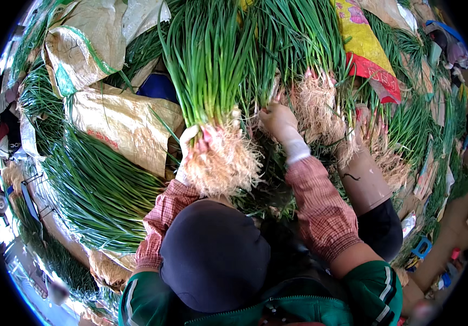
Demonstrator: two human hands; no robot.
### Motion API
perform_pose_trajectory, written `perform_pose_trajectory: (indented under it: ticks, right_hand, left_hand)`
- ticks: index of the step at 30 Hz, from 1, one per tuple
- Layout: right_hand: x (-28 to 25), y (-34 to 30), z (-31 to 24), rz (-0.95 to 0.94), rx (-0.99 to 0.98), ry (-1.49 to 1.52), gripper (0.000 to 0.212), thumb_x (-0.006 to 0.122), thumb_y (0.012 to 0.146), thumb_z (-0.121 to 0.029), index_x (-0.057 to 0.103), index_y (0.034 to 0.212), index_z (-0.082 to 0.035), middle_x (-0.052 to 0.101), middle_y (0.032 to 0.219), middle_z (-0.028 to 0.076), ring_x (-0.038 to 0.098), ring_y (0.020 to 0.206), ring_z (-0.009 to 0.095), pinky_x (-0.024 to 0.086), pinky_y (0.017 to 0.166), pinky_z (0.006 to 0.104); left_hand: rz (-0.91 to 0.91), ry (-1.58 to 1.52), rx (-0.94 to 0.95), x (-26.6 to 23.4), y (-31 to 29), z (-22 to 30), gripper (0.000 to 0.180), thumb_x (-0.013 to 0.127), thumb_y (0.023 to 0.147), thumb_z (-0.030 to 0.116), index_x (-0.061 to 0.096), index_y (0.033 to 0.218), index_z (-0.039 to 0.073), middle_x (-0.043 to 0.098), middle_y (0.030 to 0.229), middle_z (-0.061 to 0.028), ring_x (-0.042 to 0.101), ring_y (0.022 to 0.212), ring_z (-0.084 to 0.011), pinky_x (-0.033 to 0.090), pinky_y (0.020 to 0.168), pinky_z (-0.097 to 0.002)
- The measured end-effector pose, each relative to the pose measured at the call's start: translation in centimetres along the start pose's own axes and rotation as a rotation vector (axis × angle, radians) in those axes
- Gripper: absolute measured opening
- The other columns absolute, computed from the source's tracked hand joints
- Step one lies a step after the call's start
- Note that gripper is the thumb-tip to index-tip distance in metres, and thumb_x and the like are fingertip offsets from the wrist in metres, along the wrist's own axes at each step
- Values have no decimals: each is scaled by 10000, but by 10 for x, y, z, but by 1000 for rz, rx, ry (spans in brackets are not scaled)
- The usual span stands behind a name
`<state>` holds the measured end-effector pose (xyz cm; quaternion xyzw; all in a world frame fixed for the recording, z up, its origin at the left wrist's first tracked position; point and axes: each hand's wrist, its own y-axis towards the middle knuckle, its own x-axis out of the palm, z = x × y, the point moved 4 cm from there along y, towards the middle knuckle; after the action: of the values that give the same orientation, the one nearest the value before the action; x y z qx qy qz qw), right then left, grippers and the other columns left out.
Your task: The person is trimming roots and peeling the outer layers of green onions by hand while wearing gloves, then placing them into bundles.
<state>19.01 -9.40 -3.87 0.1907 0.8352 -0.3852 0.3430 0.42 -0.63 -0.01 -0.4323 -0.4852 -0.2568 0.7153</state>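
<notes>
A thick bunch of green onions [207, 81] stands upright in front of me, leaves up, with its tangle of pale roots [223, 165] hanging low. My left hand [187, 142], in a pale glove, is closed round the left side of the bunch at the bulbs; the leaves and roots hide part of its fingers. Just right of the bunch, my right hand [280, 124], also gloved, pinches a pale green onion stalk [273, 92] between closed fingers. Close beyond that hand lie more green onions with reddish bulbs and long roots [316, 103].
Green onions [98, 190] lie heaped at the left, beside a tan woven sack [120, 122]. A yellow and red sack [367, 49] covers part of the pile at the right. My brown boot [364, 171] and dark-clothed knee [215, 255] are close. A blue stool [422, 247] stands far right.
</notes>
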Motion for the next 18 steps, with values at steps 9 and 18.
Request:
perform_pose_trajectory:
  ticks: [9, 18]
  right_hand:
    - [27, -49, 12, -103, -255, 541, 606, 561, 924, -559, 670, 1107, 9, 701, 993, 194, 686, 902, 295, 531, 844, 371]
    - [54, -27, -12, 40, -105, 1025, 175, 547, 953, -93, 662, 965, 39, 685, 865, 86, 606, 739, 145, 487, 665, 273]
  left_hand:
    - [55, 330, -120, -47, 14, 1, 469, 567, 872, 368, 582, 1045, -68, 635, 937, -173, 581, 726, -215, 426, 650, -325]
    - [144, 329, -142, -70, 12, 4, 405, 585, 866, 304, 619, 898, -99, 677, 839, -215, 609, 492, -181, 476, 381, -228]
